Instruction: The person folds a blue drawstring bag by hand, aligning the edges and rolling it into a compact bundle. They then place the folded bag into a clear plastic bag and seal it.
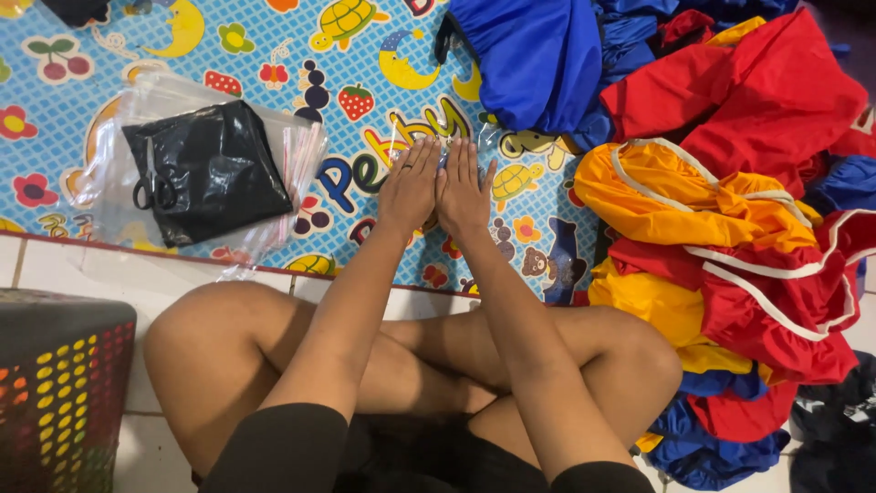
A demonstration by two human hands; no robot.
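At the far left, beside my knee, a dark plastic basket [59,388] with coloured holes stands on the white tile floor [55,265]. Beyond it lies the patterned play mat [274,55], blue with fruit, moons and turtles. On the mat sits a stack of clear plastic bags [292,155], with a folded black garment [214,169] on top and black scissors [153,190] resting on that. Further right, straight ahead of my crossed legs, my left hand [411,187] and right hand [463,192] lie flat, palms down, side by side and touching, fingers stretched out. They press on a clear plastic bag [488,146] spread over the mat; it is hard to see its edges. To the right, a heap of garments [730,228] in blue, red and yellow with white trim piles up near my right knee.
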